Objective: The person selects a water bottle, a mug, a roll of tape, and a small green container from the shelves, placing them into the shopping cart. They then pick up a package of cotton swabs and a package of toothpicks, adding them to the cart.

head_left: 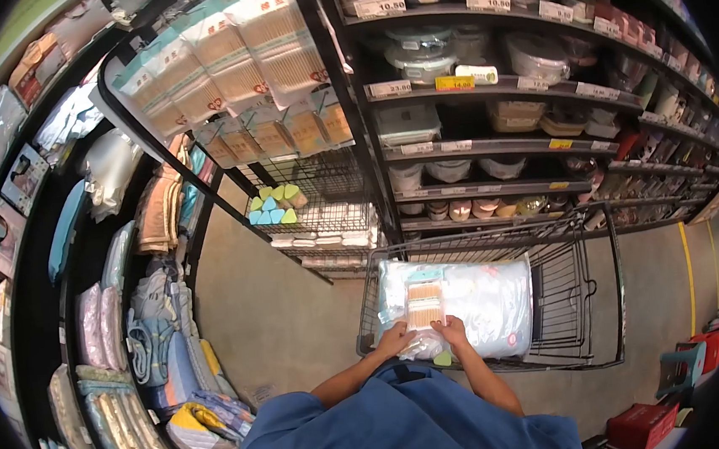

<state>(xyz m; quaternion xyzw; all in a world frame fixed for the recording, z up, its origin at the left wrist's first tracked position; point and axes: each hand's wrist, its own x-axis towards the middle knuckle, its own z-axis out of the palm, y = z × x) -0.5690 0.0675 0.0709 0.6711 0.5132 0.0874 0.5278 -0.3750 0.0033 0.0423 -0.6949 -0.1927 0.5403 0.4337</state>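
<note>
A clear pack of cotton swabs (425, 304) with tan sticks is held upright between my two hands. My left hand (395, 340) pinches its lower left corner, and my right hand (450, 330) grips the lower right corner. Behind and beneath the pack, a plastic-wrapped pale blue bedding bundle (492, 303) lies in a dark wire shopping cart (581, 308). A small green item (443, 359) shows by the cart's near edge, partly covered; its kind I cannot make out.
Similar swab packs (224, 54) hang on a rack at upper left, above a wire basket (322, 181) with green and blue items. Shelves of food containers (524, 59) stand behind the cart. Folded textiles (160, 324) fill the left shelving. Red boxes (642, 428) sit at lower right.
</note>
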